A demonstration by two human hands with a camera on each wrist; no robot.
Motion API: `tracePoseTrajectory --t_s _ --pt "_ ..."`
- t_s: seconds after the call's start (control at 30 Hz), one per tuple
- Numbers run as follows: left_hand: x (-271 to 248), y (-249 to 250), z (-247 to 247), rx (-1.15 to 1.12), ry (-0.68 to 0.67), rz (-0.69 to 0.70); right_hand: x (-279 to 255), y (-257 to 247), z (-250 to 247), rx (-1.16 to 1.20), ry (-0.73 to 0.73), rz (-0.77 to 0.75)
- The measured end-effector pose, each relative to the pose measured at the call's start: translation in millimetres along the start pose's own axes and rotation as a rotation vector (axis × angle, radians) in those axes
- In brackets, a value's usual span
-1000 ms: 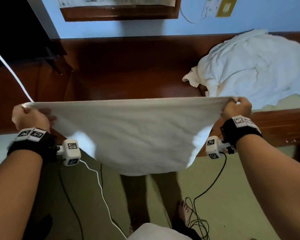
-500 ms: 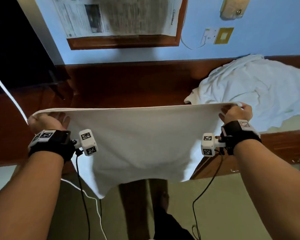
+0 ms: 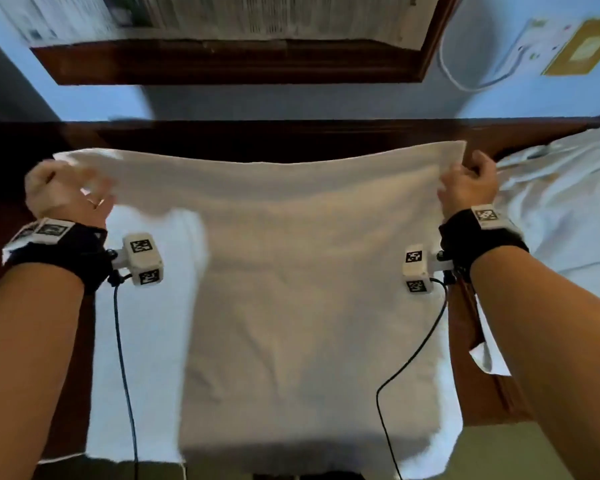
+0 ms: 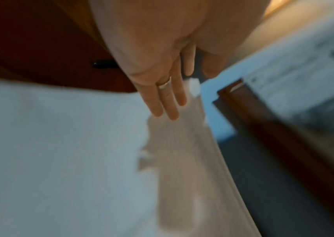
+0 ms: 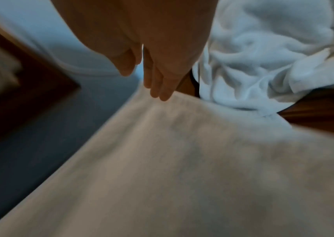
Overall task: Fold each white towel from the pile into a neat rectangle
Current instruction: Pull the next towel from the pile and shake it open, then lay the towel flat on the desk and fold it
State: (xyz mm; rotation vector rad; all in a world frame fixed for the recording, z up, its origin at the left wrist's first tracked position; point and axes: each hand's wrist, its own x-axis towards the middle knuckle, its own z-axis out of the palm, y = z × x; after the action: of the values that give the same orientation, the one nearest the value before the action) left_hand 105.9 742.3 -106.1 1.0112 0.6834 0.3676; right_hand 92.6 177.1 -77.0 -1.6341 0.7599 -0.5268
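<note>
Surface [image 3: 291,136]: dark reddish-brown wood, running left to right below a blue wall; most of its middle is hidden under cloth
Towel [image 3: 312,289]: white, spread across the surface in front of the person, its far edge lifted and stretched between the two hands, its near end hanging past the surface's front edge; an upper layer lies over a lower one that shows pale blue-white at the left side
Pile [image 3: 565,202]: crumpled white towels on the surface at the right, just beside the spread towel's right edge; in the right wrist view the folds [image 5: 263,56] lie close to the right fingers
Frame [image 3: 229,60]: brown wooden frame on the wall above the surface, with printed paper inside, blurred
Left hand [image 3: 63,192]: at the towel's far left corner, blurred; in the left wrist view the fingers [image 4: 162,96] point straight out with the tips on the cloth, a ring on one; whether the thumb pinches the corner cannot be told
Right hand [image 3: 468,185]: fingers curled, pinching the towel's far right corner and holding it up off the surface
Wrist cameras: a white box on a black strap at each wrist, each with a dark cable trailing down over the towel
</note>
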Motion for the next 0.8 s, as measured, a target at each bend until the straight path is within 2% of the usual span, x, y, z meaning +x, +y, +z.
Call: tracePoseTrajectory --t_s 0.03,0.07,0.17,0.23,0.3,0.43,0.63,0.7,0.8 --pt "-13.7 -13.9 5.2 0.185 -0.052 -0.007 -1.9 18.3 8.1 -0.108 -0.103 -0.009" --pt "-27.5 -31.2 8.5 0.399 -0.119 -0.07 -8.0 41.3 13.3 -0.245 -0.218 -0.026" --pt "-58.7 -104.5 -16.2 1.122 -0.263 0.053 -48.0 121.6 8.7 -0.713 -0.574 -0.107" --pt "-76.6 -146.4 -55.4 1.64 -0.446 -0.03 -77.5 168.8 -6.5 -1.06 -0.781 -0.16" --pt "-90.2 -169.0 -88.5 2.001 -0.558 -0.136 -97.2 196.0 -24.2 -1.333 -0.904 -0.131" --pt "-86.9 -174.4 -93.5 2.117 -0.554 -0.172 -95.7 203.0 -25.3 -1.436 -0.981 -0.154" --pt "-29.9 -168.8 -47.2 2.055 -0.542 -0.114 -44.6 190.1 35.3 -1.401 -0.965 -0.16" --pt "-38.3 -171.7 -45.0 2.016 -0.564 -0.067 -48.3 188.5 36.1 -1.399 -0.962 -0.137" --pt "-85.0 -182.4 -69.7 2.051 -0.642 -0.027 -87.0 190.6 -1.7 -1.431 -0.955 -0.105"
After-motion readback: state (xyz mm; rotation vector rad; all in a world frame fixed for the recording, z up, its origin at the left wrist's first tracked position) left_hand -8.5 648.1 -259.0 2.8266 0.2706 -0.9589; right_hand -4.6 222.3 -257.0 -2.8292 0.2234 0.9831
